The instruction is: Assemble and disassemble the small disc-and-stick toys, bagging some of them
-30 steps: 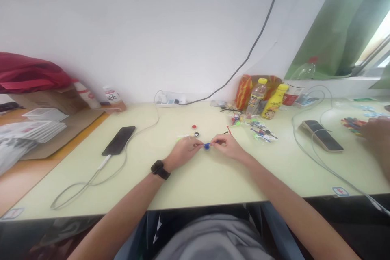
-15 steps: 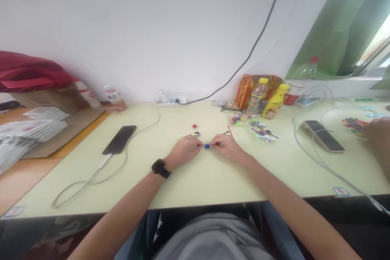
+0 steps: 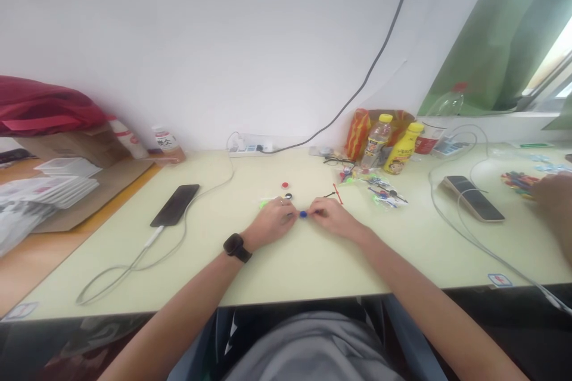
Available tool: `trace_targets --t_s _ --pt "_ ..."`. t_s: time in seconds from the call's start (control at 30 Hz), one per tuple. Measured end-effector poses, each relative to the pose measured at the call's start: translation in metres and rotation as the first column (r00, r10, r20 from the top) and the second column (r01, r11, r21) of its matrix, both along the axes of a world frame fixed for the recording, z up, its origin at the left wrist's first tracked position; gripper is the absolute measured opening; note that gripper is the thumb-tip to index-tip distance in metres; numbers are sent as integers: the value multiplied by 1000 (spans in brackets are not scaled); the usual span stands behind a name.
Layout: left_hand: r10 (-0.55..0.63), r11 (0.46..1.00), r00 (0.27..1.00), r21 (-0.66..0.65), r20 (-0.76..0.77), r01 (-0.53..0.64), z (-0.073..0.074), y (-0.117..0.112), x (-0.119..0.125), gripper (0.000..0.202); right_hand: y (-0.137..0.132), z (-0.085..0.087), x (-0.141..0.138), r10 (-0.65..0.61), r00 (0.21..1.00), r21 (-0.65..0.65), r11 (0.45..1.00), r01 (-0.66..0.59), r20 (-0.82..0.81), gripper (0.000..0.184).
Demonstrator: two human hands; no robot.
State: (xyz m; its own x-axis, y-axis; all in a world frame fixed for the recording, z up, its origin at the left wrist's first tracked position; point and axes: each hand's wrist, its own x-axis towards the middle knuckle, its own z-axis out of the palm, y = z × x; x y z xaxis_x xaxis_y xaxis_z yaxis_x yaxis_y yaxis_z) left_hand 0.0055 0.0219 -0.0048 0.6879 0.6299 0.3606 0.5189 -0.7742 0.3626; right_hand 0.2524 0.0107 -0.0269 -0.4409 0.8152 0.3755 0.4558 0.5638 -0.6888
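Note:
Between my hands is a small blue round piece (image 3: 303, 214), held just above or on the table. My left hand (image 3: 274, 218), with a black watch (image 3: 236, 246) on its wrist, pinches at its left side. From the right, my right hand (image 3: 333, 216) pinches at the other side; the fingers hide the exact grip. Beyond my left hand lie a red disc (image 3: 285, 185), a black-and-white disc (image 3: 288, 196) and a bright green piece (image 3: 263, 203). Thin red (image 3: 337, 193) and black (image 3: 329, 194) sticks lie past my right hand.
Small bagged parts (image 3: 385, 192) lie to the right, before a yellow bottle (image 3: 403, 149) and a clear bottle (image 3: 378, 143). A phone (image 3: 175, 205) on a white cable is at left. Far right, a stand (image 3: 473, 198) and another person's hand (image 3: 554, 193) beside colourful pieces (image 3: 518, 182).
Both hands stay at the blue piece with slight finger shifts. The thin dark stick seen at my left fingertips is less visible now. The black stick past my right hand shows more.

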Motion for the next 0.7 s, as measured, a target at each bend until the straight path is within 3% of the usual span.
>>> trace_targets --t_s 0.47,0.6,0.7 --pt "35 992 995 124 -99 -22 0 -5 7 12 1 -2 1 7 993 73 997 -15 116 25" --pt "42 987 999 157 17 -44 1 -5 5 15 -5 3 0 -28 996 78 997 22 80 20" --pt "92 979 983 166 158 -118 3 -3 3 21 -9 7 -1 -146 989 61 988 145 7 27"
